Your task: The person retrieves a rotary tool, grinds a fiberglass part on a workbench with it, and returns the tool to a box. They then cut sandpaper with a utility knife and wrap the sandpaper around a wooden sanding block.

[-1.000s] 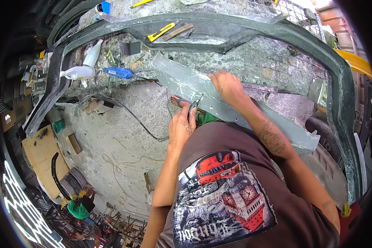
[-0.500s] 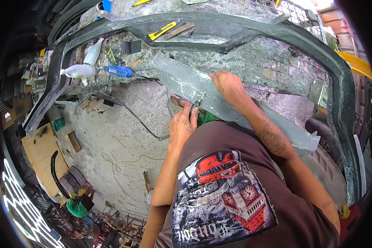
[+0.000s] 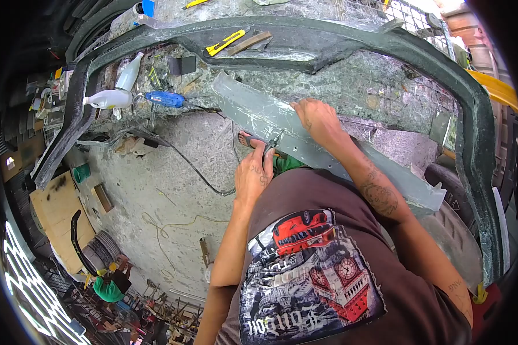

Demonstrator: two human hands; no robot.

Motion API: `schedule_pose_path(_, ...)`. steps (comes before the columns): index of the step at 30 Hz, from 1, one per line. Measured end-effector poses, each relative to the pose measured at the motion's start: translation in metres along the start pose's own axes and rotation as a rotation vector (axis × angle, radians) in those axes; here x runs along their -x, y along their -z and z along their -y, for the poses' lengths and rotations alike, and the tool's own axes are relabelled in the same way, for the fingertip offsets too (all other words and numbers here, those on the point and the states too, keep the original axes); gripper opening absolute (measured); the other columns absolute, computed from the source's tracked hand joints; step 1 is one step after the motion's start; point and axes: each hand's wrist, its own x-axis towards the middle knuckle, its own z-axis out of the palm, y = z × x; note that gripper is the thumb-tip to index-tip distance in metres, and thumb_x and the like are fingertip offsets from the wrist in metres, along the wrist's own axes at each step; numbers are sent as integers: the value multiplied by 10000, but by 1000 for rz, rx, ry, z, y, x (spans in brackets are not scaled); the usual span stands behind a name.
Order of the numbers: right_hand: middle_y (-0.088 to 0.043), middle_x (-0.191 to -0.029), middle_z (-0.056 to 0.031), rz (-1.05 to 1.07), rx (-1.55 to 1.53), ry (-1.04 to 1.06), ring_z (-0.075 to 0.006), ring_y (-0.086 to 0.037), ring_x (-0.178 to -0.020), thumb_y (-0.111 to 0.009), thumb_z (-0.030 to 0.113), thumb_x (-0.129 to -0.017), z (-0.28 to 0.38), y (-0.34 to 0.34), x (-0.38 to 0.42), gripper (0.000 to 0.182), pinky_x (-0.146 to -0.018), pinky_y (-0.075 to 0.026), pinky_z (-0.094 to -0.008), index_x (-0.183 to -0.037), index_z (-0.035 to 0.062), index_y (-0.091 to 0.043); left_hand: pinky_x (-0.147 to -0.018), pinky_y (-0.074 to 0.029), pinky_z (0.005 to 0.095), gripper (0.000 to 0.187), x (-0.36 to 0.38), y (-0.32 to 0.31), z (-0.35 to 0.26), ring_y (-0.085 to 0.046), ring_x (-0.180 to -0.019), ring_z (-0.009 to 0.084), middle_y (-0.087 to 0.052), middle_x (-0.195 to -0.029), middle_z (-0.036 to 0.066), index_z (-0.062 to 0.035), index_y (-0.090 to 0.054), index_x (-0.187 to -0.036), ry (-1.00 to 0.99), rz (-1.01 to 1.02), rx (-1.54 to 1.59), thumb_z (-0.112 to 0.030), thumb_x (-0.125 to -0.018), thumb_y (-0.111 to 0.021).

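A long grey panel (image 3: 259, 109) with scratched paint and small holes slants from the bench edge down across my lap. My left hand (image 3: 253, 174) is closed around a slim dark rotary tool handpiece (image 3: 270, 146), its tip at the panel's near edge. A black flexible shaft (image 3: 193, 165) trails from below that hand over the floor to the left. On the panel's far edge, my right hand (image 3: 317, 119) is closed, fingers curled over the rim. A blue rotary tool body (image 3: 165, 99) lies on the bench left of the panel.
A large dark bumper-like frame (image 3: 339, 34) arches around the bench. On it lie a yellow utility knife (image 3: 225, 43) and a wooden strip (image 3: 250, 43). Two white bottles (image 3: 110, 99) lie at left. A yellow cord (image 3: 161, 230) loops over the floor; another person (image 3: 110, 284) is at lower left.
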Motion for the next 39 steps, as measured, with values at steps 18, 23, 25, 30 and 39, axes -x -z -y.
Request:
schedule_pose_path(18, -684, -924, -238, 37, -38, -11, -456, -649, -868, -509, 332, -1028, -11, 12, -10, 403, -771, -506, -537, -918, -19, -674, -628, -497, 418, 251, 1, 14, 10, -659, -674, 355, -665, -775, 213, 9, -645, -993, 56, -255, 295, -218, -1028, -542)
schedule_pose_path(23, -682, -927, -236, 61, -64, 88, -451, -642, -892, -513, 343, -1025, -36, 25, -33, 406, -783, -499, -531, -916, -13, -675, -548, -366, 286, 337, 2, 27, 53, -422, -608, 93, -511, -687, 5, 10, -672, -1098, 130, -402, 352, -290, -1062, -521)
schedule_pose_path(25, -679, -918, -233, 81, -71, 153, -442, -636, -898, -517, 345, -1024, -45, 35, -44, 404, -785, -495, -525, -899, -6, -673, -553, -358, 268, 348, 1, 41, 56, -415, -610, 82, -498, -705, -28, 4, -673, -1103, 161, -453, 400, -301, -1069, -509)
schedule_pose_path(30, -666, -904, -217, 93, 22, 322, -443, -625, -886, -530, 333, -1015, -89, 28, -74, 371, -779, -490, -524, -877, 13, -658, -576, -388, 251, 382, 7, 77, 66, -449, -646, 70, -507, -741, -25, -8, -655, -1144, 224, -586, 630, -338, -1084, -473)
schedule_pose_path(39, -616, -855, -194, 38, 106, 392, -436, -623, -795, -567, 296, -1002, -113, -17, -88, 303, -683, -493, -526, -862, 29, -598, -600, -406, 252, 456, 28, 119, 88, -467, -658, 84, -510, -748, 5, 13, -648, -1120, 280, -832, 798, -402, -1079, -465)
